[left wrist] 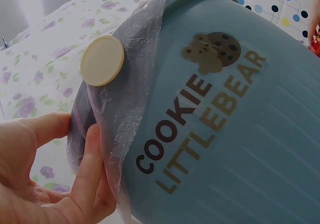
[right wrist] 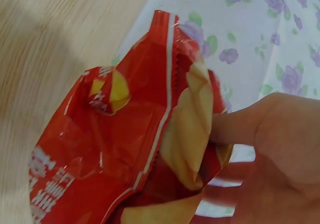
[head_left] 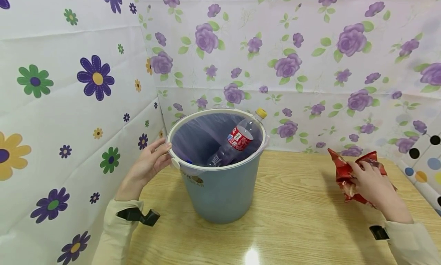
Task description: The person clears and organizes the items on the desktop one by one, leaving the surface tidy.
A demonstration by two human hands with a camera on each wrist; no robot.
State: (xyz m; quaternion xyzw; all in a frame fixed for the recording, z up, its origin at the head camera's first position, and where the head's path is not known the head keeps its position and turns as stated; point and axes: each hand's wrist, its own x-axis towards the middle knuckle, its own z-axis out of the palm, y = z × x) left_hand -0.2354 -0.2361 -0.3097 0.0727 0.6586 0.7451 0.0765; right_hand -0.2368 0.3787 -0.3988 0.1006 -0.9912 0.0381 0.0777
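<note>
My left hand grips the rim of a blue-grey trash bin at its left side. In the left wrist view, thumb and fingers lie on either side of the rim, over the clear plastic liner. Inside the bin a clear plastic bottle with a red label leans, its yellow cap sticking up over the back right of the rim. On the right, my right hand holds a crumpled red snack bag above the table. Its torn side shows a pale inside in the right wrist view.
The bin stands on a light wooden table. A flower-print cloth hangs behind it, and another printed cloth rises close on the left. A dotted cloth borders the right side.
</note>
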